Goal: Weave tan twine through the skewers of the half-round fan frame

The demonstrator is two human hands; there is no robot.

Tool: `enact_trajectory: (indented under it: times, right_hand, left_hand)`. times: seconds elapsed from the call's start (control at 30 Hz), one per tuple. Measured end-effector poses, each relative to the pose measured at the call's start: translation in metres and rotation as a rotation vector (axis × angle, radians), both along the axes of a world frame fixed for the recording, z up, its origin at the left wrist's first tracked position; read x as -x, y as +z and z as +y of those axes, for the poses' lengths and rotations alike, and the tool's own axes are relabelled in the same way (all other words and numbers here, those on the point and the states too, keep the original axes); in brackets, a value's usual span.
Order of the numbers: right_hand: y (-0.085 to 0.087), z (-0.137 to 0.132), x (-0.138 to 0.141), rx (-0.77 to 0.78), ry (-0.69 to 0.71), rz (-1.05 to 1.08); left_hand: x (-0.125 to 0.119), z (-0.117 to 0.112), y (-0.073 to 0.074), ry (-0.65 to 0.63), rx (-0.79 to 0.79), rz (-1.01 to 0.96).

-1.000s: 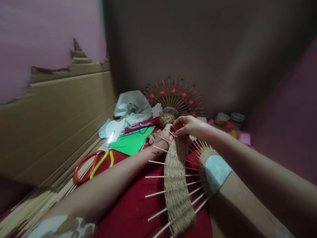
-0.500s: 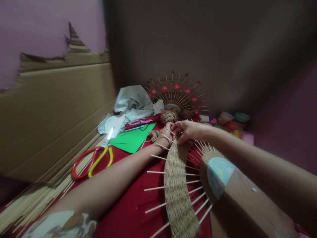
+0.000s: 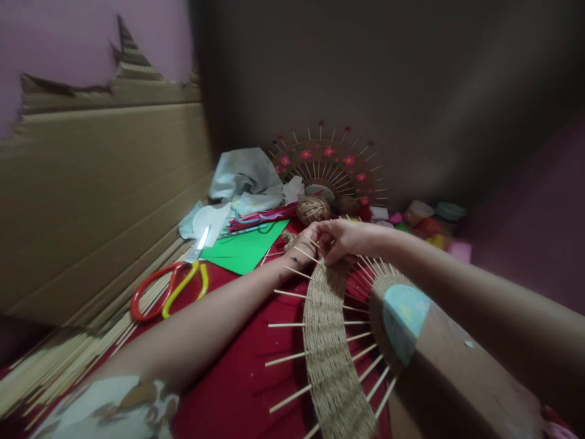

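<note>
A half-woven fan of wooden skewers with a band of jute twine stands on edge over the red cloth, its hub a pale blue disc. My right hand is closed in a pinch on the twine at the far end of the woven band. My left hand lies behind the skewers there with fingers curled against the weave; what it grips is hidden. A ball of jute twine sits just beyond both hands.
Red and yellow scissors lie left on the cloth beside a bundle of skewers. Green paper, crumpled cloth, a finished flowered skewer fan and small jars stand behind. Cardboard lines the left wall.
The view has tipped slightly, so everything sits a little differently in frame. My right hand has drawn closer to the weave's end and pinched down; the left hand stays put.
</note>
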State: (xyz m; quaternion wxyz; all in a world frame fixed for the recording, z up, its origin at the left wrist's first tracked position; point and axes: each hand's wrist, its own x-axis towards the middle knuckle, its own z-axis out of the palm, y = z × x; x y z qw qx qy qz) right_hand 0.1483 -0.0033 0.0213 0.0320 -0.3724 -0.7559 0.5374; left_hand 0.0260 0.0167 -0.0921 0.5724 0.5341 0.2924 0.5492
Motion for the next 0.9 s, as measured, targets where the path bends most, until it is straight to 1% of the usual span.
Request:
enact_trajectory:
  times: [0.07,0.17,0.23,0.27,0.3,0.37,0.4,0.43,0.47,0.53,0.6,0.63,0.67,0.73,0.77,0.83,0.87,0.9]
  right_hand:
    - [0.004,0.001,-0.001,-0.017,-0.048,0.017]
    - [0.016,-0.001,-0.008,-0.056,-0.169,0.065]
    - [0.029,-0.007,-0.013,-0.102,-0.266,0.074]
    - [0.036,-0.011,-0.016,-0.135,-0.316,0.068]
    - [0.043,-0.015,-0.018,-0.175,-0.362,0.058]
    - [0.057,-0.026,-0.021,-0.261,-0.451,0.040]
    - [0.063,-0.032,-0.023,-0.302,-0.497,0.037]
    - [0.069,-0.037,-0.025,-0.340,-0.546,0.041]
    - [0.074,-0.042,-0.026,-0.376,-0.596,0.050]
    - [0.081,-0.050,-0.029,-0.440,-0.690,0.068]
    - [0.085,-0.057,-0.031,-0.531,-0.756,0.075]
    - [0.086,-0.059,-0.032,-0.591,-0.769,0.070]
    - [0.086,-0.061,-0.032,-0.660,-0.770,0.060]
    - [0.083,-0.066,-0.032,-0.815,-0.752,0.030]
    - [0.081,-0.068,-0.031,-0.890,-0.738,0.011]
    - [0.077,-0.073,-0.029,-1.019,-0.720,-0.023]
    - [0.075,-0.076,-0.028,-1.063,-0.713,-0.036]
    - [0.075,-0.078,-0.027,-1.092,-0.707,-0.047]
  left_hand:
    - [0.003,0.000,0.007,0.049,-0.087,0.069]
    - [0.012,-0.003,0.029,0.124,-0.137,0.168]
    - [0.022,-0.005,0.048,0.137,-0.154,0.178]
    - [0.028,-0.005,0.059,0.175,-0.146,0.155]
    - [0.035,-0.006,0.070,0.183,-0.136,0.144]
    - [0.047,-0.010,0.094,0.217,-0.135,0.101]
    - [0.052,-0.015,0.107,0.236,-0.118,0.109]
    - [0.056,-0.022,0.121,0.245,-0.114,0.148]
    - [0.058,-0.032,0.135,0.273,-0.153,0.203]
    - [0.057,-0.061,0.161,0.347,-0.295,0.338]
    - [0.050,-0.093,0.179,0.460,-0.450,0.489]
    - [0.044,-0.108,0.184,0.504,-0.511,0.544]
    - [0.037,-0.119,0.185,0.507,-0.546,0.590]
    - [0.022,-0.131,0.180,0.438,-0.552,0.645]
    - [0.015,-0.130,0.175,0.403,-0.535,0.643]
    - [0.001,-0.120,0.161,0.350,-0.462,0.568]
    - [-0.005,-0.113,0.155,0.306,-0.402,0.487]
    - [-0.011,-0.106,0.150,0.223,-0.335,0.414]
